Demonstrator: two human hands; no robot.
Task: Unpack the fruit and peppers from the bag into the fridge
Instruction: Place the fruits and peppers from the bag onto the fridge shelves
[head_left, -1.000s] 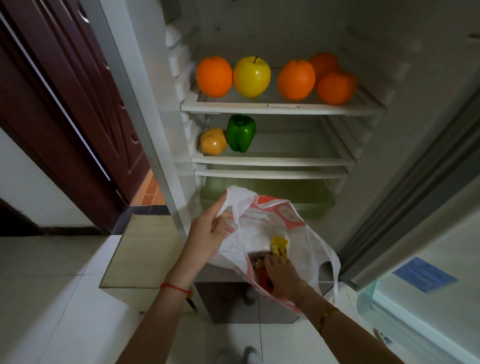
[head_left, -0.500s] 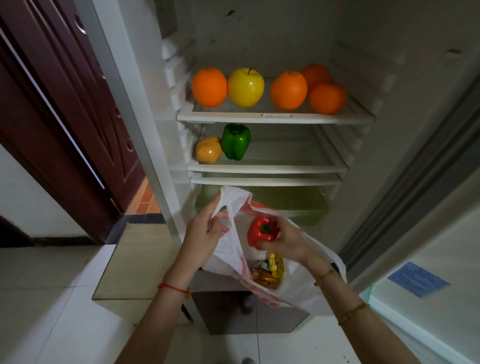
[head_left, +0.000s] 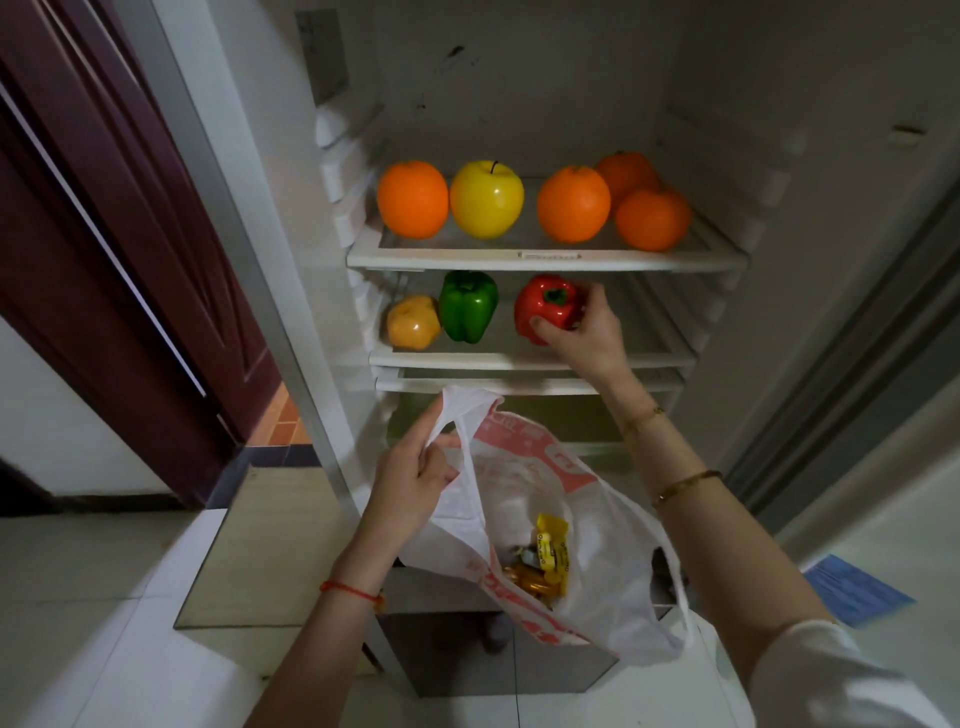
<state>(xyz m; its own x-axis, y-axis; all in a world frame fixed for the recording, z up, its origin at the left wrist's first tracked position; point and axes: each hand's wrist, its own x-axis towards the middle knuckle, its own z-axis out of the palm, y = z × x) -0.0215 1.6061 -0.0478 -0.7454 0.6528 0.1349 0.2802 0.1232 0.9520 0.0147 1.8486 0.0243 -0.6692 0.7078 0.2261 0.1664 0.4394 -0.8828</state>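
The right hand (head_left: 584, 332) grasps the red pepper (head_left: 545, 306) on the fridge's second shelf (head_left: 519, 358), at 3 o'clock from the green pepper (head_left: 467, 305); the red pepper's stem end faces the camera, its long axis runs front to back, and its lower right side is hidden by the fingers. The left hand (head_left: 415, 475) is clenched on one handle of the white-and-red bag (head_left: 613, 561), held open at 6 o'clock below the shelves. The bag's red print is creased and unreadable, and the writing on the yellow packet (head_left: 553, 551) inside is too small to read.
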